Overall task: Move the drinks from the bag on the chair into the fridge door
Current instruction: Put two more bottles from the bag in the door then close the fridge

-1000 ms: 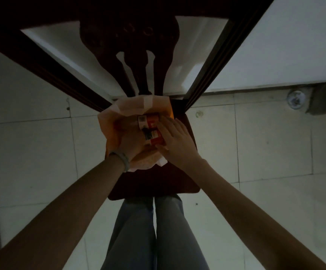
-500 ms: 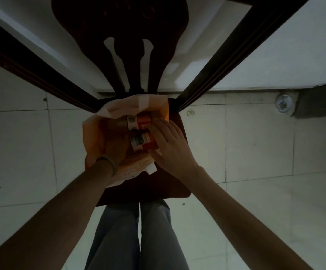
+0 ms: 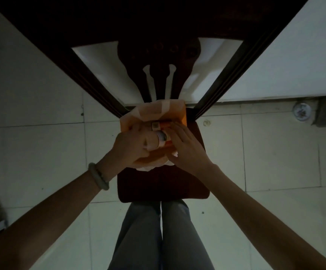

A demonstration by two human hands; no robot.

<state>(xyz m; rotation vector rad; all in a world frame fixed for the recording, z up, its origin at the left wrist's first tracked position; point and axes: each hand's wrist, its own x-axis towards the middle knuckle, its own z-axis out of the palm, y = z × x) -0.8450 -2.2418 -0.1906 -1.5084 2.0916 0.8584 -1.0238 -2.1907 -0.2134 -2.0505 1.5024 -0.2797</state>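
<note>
An orange paper bag (image 3: 159, 112) stands open on the dark red chair seat (image 3: 164, 184). Inside it show drinks with red-orange labels, one with a square code (image 3: 155, 125). My left hand (image 3: 133, 147), with a pale bangle on its wrist, is over the bag's left side and grips a drink with a white band (image 3: 162, 140) at the bag's mouth. My right hand (image 3: 186, 148) lies with straight fingers against the right side of that drink and the bag's edge. The lower part of the bag is hidden by both hands.
The carved chair back (image 3: 158, 55) rises just behind the bag, with dark posts slanting out on both sides. Pale floor tiles surround the chair. A round floor drain (image 3: 302, 112) sits at the right near a white wall. My legs stand at the seat's front edge.
My left hand, earlier deep inside the bag, has come up to the bag's mouth with a drink in its grip. My right hand has stayed at the bag's right side.
</note>
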